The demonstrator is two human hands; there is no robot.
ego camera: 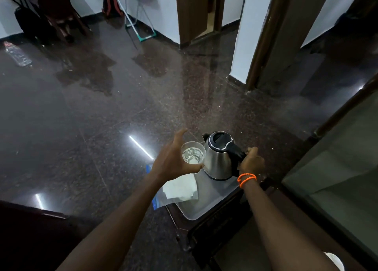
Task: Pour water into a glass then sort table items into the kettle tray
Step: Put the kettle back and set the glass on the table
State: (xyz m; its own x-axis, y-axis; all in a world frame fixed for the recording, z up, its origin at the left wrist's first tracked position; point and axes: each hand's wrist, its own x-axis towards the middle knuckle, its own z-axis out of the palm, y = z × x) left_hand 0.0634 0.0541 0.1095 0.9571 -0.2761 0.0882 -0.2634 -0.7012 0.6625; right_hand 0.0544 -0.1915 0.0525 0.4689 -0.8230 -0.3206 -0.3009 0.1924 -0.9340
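My left hand [173, 158] holds a clear glass [193, 153] with water in it, raised just left of the kettle. The steel kettle [217, 158], with a black lid and handle, stands upright on the far end of a grey tray [206, 205]. My right hand [252, 162], an orange band on its wrist, grips the kettle's black handle. A white folded napkin [181, 188] lies on a clear plastic bag with a blue edge [156, 204], overlapping the tray's left side.
The tray sits on a small dark wooden table [204, 232] over a glossy dark stone floor. A glass panel [337, 172] stands to the right. A plastic bottle [17, 53] lies far left on the floor; chairs and bags are along the back wall.
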